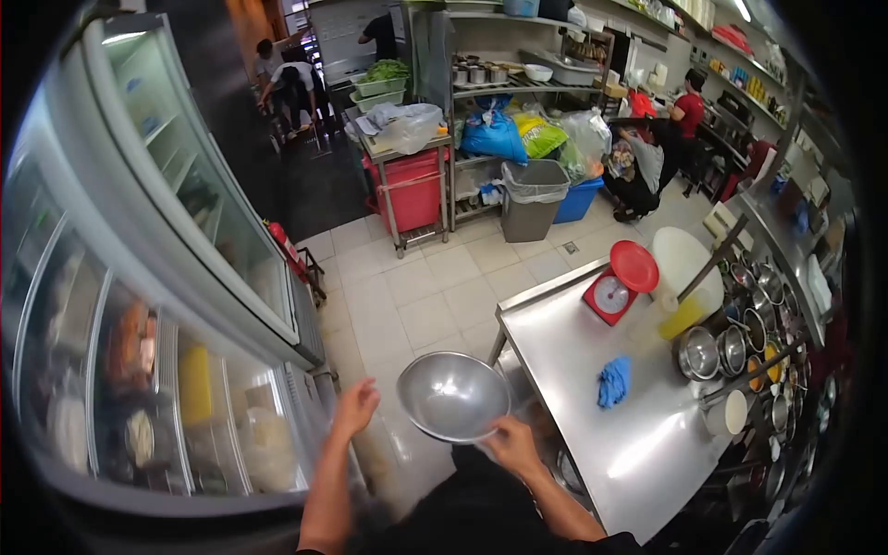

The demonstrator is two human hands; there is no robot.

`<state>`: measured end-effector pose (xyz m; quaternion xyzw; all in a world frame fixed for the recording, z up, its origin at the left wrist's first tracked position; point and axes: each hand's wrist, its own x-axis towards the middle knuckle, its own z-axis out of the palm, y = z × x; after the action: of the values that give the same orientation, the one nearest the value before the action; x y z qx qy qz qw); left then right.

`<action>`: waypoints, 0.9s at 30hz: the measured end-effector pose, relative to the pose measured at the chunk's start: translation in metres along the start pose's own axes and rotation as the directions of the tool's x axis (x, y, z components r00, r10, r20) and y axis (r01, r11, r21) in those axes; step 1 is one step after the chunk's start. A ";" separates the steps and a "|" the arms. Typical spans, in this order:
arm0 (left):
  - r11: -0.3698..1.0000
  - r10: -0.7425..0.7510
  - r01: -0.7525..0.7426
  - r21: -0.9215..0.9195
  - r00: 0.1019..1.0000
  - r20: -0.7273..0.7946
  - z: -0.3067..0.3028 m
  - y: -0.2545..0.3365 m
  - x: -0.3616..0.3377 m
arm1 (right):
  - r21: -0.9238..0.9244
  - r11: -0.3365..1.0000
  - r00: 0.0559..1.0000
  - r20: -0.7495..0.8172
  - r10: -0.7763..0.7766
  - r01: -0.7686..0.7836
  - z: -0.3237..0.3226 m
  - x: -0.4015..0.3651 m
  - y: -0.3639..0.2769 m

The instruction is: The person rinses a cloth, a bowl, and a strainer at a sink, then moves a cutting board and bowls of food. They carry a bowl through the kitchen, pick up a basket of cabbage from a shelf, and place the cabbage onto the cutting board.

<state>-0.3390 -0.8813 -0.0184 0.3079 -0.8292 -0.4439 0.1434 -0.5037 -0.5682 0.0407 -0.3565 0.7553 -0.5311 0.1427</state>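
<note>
Steel bowl: the bowl [453, 400] is held in the air just left of the tabletop [555, 370], over the tiled floor [444, 277], its hollow side facing up toward the camera.
Right hand: the right hand [511, 446] has its fingers closed on the bowl's near right rim, between the bowl and the tabletop.
Left hand: the left hand [356, 407] is released, fingers loosely bent, apart from the bowl and farther left of the tabletop.
Blue item: a crumpled blue cloth or glove [613, 382] lies on the middle of the tabletop; which it is, I cannot tell.
Scale: a red scale [610, 295] with a round dial and a red dish [635, 266] on top stands at the tabletop's far end.
Pans and bowls: metal bowls [700, 354] and pans crowd the tabletop's right side.
Fridge: a tall glass-front fridge [176, 176] with food inside stands left of the tabletop, across the floor.
Bins: a grey bin [535, 208] and a red bin [412, 194] stand beyond the tabletop.
People: a crouching person [645, 162] and a person in red [689, 113] are beyond the tabletop.
</note>
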 end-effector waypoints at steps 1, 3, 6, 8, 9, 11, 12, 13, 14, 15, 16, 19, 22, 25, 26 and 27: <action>0.998 -0.019 0.017 0.060 0.999 0.040 -0.003 -0.007 0.023 | 0.021 1.000 1.000 -0.005 0.008 -0.008 0.003 0.022 0.001; 0.982 -0.088 0.069 0.177 0.990 0.105 -0.003 -0.051 0.057 | 0.057 0.994 0.996 0.019 0.090 -0.091 0.006 0.074 0.001; 0.912 -0.075 0.018 0.409 0.989 0.125 0.000 -0.145 0.092 | 0.142 0.985 0.996 0.004 0.094 -0.094 0.017 0.150 0.025; 0.733 -0.285 0.005 0.680 0.910 0.301 -0.004 -0.181 0.108 | 0.190 0.979 0.997 -0.012 0.071 -0.068 0.022 0.195 0.041; 0.828 -0.364 0.103 0.551 0.846 0.389 -0.006 -0.217 0.106 | 0.207 0.978 0.999 -0.009 0.039 -0.036 0.022 0.219 0.045; 0.866 -0.499 0.393 0.309 0.730 0.468 -0.005 -0.196 0.119 | 0.168 0.982 0.995 -0.039 0.092 -0.084 0.016 0.264 0.049; 0.818 -0.559 0.539 0.202 0.661 0.501 -0.005 -0.186 0.125 | 0.131 0.985 0.993 -0.029 0.113 -0.108 0.011 0.286 0.054; 0.893 -0.446 0.274 0.357 0.655 0.611 0.002 -0.211 0.141 | 0.135 0.985 0.993 -0.031 0.117 -0.112 0.009 0.306 0.063; 0.887 -0.318 -0.067 0.458 0.631 0.708 0.009 -0.239 0.156 | 0.138 0.984 0.992 -0.033 0.121 -0.115 0.005 0.325 0.072; 0.801 -0.185 -0.371 0.469 0.592 0.784 0.015 -0.257 0.174 | 0.081 0.981 0.982 -0.052 0.179 -0.175 0.000 0.344 0.076; 0.874 -0.356 -0.061 0.482 0.595 0.721 0.014 -0.250 0.193 | 0.047 0.981 0.977 -0.090 0.193 -0.189 -0.001 0.360 0.090; 0.836 -0.548 0.310 0.453 0.529 0.648 0.027 -0.246 0.291 | 0.001 0.921 0.908 -0.169 0.384 -0.390 -0.008 0.403 0.126; 0.814 -0.580 0.407 0.415 0.518 0.628 0.035 -0.248 0.422 | -0.152 0.859 0.839 -0.353 0.415 -0.489 -0.017 0.434 0.152; 0.851 -0.524 0.381 0.361 0.630 0.573 0.054 -0.237 0.581 | -0.248 0.791 0.736 -0.587 0.336 -0.559 -0.033 0.459 0.159; 0.872 -0.489 0.368 0.323 0.681 0.545 0.062 -0.227 0.635 | -0.235 0.756 0.686 -0.633 0.357 -0.611 -0.040 0.464 0.163; 0.897 -0.442 0.349 0.271 0.732 0.519 0.071 -0.213 0.691 | -0.216 0.720 0.633 -0.676 0.377 -0.660 -0.048 0.469 0.167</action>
<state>-0.8251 -1.3647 -0.2590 0.3413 -0.7806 -0.4693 -0.2323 -0.9271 -0.8282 -0.0146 0.0438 0.9314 -0.3597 -0.0329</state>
